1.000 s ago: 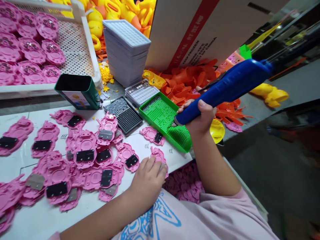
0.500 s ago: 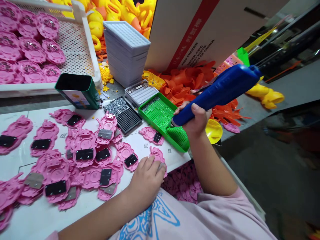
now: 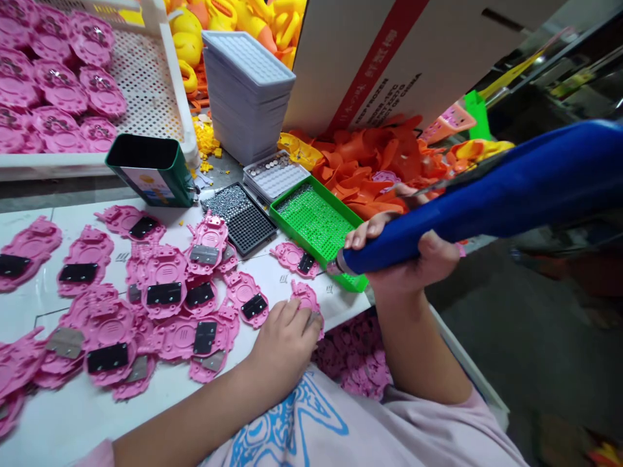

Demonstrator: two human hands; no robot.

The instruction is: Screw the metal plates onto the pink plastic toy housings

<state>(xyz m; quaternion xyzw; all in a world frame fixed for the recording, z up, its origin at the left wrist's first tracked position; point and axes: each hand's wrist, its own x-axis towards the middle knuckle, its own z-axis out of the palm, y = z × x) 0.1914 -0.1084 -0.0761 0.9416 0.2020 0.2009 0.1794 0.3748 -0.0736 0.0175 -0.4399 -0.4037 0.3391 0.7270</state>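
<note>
Palm down at the surface's [image 3: 63,421] near edge, resting the left hand [image 3: 287,334] over the lower part of a flat pink plastic casing piece [image 3: 304,295], with fingers close together and loosely bent. Touching that piece from above, with its top end showing past the fingertips; cannot tell whether pinched or only pressed, with the thumb out of sight. Closed firmly around a long, thick blue power tool [image 3: 477,201], with the right hand [image 3: 409,259] well up and to the right of the casing piece, apart from it. Wrapping fingers over the far side and thumb along the near side, and pointing the tool's metal nose [image 3: 338,263] down to the left, in front of the near end of a shallow bright green perforated plastic tray [image 3: 316,224]. Cannot tell whether touching the tray there. Just beyond the left hand, more pink casing pieces [image 3: 182,337] with black or grey plates, scattered and overlapping to the left. Farther back, a black gridded tray [image 3: 243,227] full of small metal bits, a dark green rectangular tin [image 3: 156,175], and a tall stack of white plastic trays [image 3: 246,97]. Behind the green tray, a heap of orange plastic parts [image 3: 350,162], next to a large cardboard box [image 3: 370,58] with a red stripe.
</note>
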